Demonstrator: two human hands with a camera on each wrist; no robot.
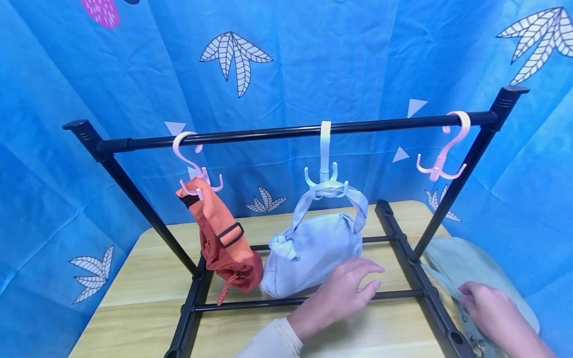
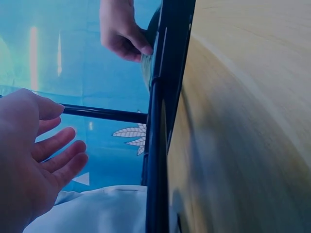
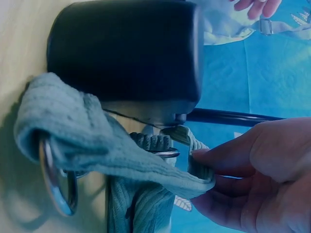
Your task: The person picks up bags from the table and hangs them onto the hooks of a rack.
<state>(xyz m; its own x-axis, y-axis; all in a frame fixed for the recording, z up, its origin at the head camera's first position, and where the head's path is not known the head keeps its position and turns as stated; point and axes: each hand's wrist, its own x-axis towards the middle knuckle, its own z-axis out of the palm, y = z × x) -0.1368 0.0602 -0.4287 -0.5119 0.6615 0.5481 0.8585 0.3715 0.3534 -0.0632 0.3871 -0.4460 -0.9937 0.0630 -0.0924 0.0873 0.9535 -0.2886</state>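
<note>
My right hand [image 1: 492, 311] pinches the ribbed strap [image 3: 121, 150] of a grey-green bag [image 1: 474, 263], which lies on the table to the right of the black rack. Metal rings [image 3: 58, 179] show on that strap in the right wrist view. In front of the light blue bag [image 1: 313, 248], my left hand [image 1: 342, 293] holds nothing, its fingers relaxed and spread. That blue bag hangs by its handle from a pale hook [image 1: 325, 154] at the middle of the bar. A red-orange bag [image 1: 224, 238] hangs from the left pink hook [image 1: 190, 159].
A bare pink hook [image 1: 447, 149] hangs near the right end of the rack's top bar [image 1: 268, 133]. The rack's black base [image 1: 407, 268] stands on a wooden table [image 1: 134, 298]. Behind it hangs a blue patterned curtain [image 1: 286, 59].
</note>
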